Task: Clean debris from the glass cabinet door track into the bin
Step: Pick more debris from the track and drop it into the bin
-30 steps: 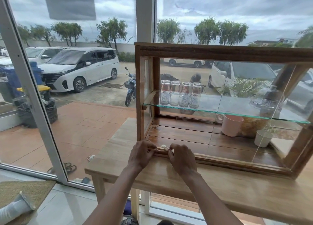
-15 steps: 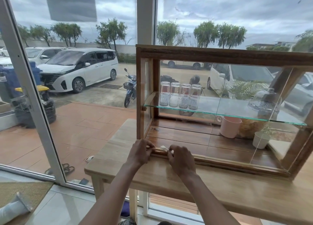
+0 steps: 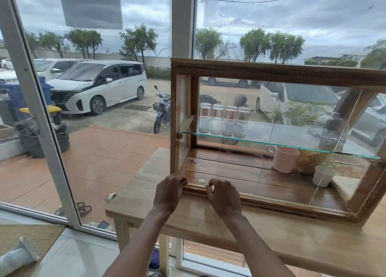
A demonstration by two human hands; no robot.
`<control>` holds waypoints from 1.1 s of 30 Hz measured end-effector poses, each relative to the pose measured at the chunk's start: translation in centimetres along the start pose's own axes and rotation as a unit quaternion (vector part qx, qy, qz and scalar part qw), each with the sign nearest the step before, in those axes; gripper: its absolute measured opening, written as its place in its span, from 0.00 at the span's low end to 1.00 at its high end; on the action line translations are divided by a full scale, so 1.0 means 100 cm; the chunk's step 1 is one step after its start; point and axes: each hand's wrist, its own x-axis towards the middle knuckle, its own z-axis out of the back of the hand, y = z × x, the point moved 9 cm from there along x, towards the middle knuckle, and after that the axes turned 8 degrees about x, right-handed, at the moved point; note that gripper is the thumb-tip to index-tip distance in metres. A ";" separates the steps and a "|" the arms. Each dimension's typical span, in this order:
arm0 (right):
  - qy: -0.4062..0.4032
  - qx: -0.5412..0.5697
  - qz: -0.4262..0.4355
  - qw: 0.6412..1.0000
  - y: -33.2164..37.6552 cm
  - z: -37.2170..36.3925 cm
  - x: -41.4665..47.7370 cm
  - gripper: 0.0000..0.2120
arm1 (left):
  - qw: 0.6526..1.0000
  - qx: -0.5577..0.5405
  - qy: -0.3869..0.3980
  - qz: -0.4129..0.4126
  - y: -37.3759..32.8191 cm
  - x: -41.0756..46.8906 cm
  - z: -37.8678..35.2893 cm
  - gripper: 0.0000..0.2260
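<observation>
A wooden cabinet (image 3: 271,73) with glass doors stands on a wooden table (image 3: 282,241). Its bottom door track (image 3: 271,201) runs along the front edge. My left hand (image 3: 169,190) rests on the track's left end, fingers curled against the wood; what it holds, if anything, is hidden. My right hand (image 3: 224,195) is beside it on the track, pinching a small white wad of tissue (image 3: 203,181) that sticks out above the fingers. No bin is in sight.
Inside the cabinet a glass shelf (image 3: 282,144) carries several glass jars (image 3: 224,120). A pink mug (image 3: 284,158) and a small white pot (image 3: 323,175) stand on the cabinet floor. A glass panel (image 3: 342,143) leans at the right. Large windows stand behind and to the left.
Both hands stay at the left end of the track, with only slight finger movement. The view has shifted a little.
</observation>
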 end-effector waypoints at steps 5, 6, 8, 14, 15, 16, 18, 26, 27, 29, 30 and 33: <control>-0.017 0.024 0.030 0.999 0.021 -0.001 0.000 0.05 | 1.000 0.005 -0.019 -0.015 0.006 -0.020 0.028 0.01; -0.018 0.027 0.035 0.999 0.027 -0.003 -0.002 0.05 | 1.000 0.015 -0.021 -0.013 0.012 -0.024 0.035 0.01; -0.020 0.035 0.051 0.998 0.042 -0.006 -0.005 0.04 | 0.999 0.034 -0.025 -0.006 0.028 -0.033 0.051 0.01; 0.003 0.058 0.113 0.992 0.098 -0.034 -0.020 0.09 | 0.996 0.076 -0.046 0.015 0.081 -0.066 0.108 0.02; 0.009 0.055 0.125 0.991 0.108 -0.042 -0.023 0.09 | 0.995 0.082 -0.050 0.022 0.092 -0.072 0.118 0.02; 0.016 0.051 0.133 0.990 0.120 -0.049 -0.027 0.08 | 0.994 0.090 -0.051 0.032 0.104 -0.079 0.127 0.02; 0.028 0.053 0.147 0.987 0.145 -0.065 -0.033 0.08 | 0.992 0.101 -0.051 0.054 0.129 -0.095 0.145 0.02; 0.100 0.130 0.136 0.977 0.235 -0.138 -0.054 0.08 | 0.973 0.131 -0.054 0.184 0.228 -0.159 0.199 0.01; 0.103 0.142 0.136 0.975 0.245 -0.146 -0.058 0.08 | 0.969 0.127 -0.059 0.205 0.239 -0.167 0.204 0.01; 0.103 0.166 0.144 0.970 0.262 -0.164 -0.067 0.10 | 0.957 0.119 -0.068 0.256 0.262 -0.183 0.212 0.02; 0.102 0.176 0.151 0.967 0.270 -0.172 -0.074 0.11 | 0.952 0.119 -0.071 0.273 0.274 -0.191 0.214 0.02; 0.125 0.204 0.154 0.959 0.284 -0.204 -0.096 0.11 | 0.943 0.121 -0.062 0.303 0.303 -0.217 0.209 0.03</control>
